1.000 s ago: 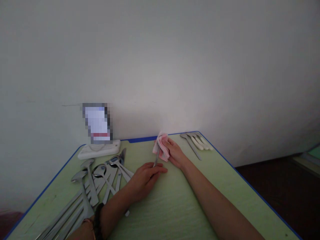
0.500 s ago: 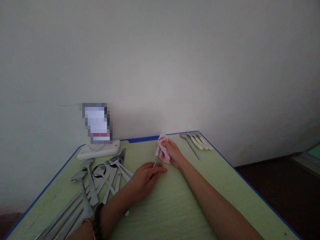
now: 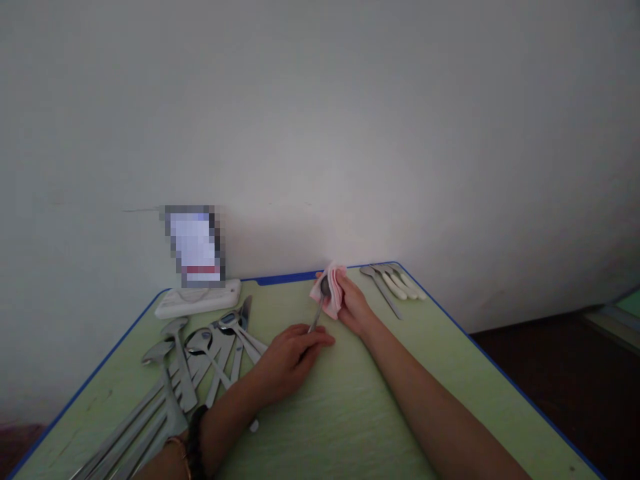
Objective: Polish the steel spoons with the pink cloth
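Observation:
Near the far edge of the green table, my right hand (image 3: 356,305) is closed on a pink and white cloth (image 3: 334,308), which lies spread around the bowl of a metal spoon (image 3: 325,287). The spoon's handle slants down toward me into my left hand (image 3: 290,357), whose fingers grip its end. To the left of that hand lies a loose pile of metal cutlery (image 3: 200,341), with spoons, a knife and several long handles crossing one another. My left forearm hides part of the pile.
A row of cutlery with cream handles (image 3: 407,290) and a metal spoon (image 3: 385,297) lies at the far right corner. A blurred-out phone (image 3: 195,247) stands on a white block (image 3: 200,300) against the wall (image 3: 320,133). Blue edging borders the green table (image 3: 310,440).
The cloth has opened away from the spoon, and its bowl now shows. My right hand has shifted slightly to the right and turned. My left hand has stayed almost in place.

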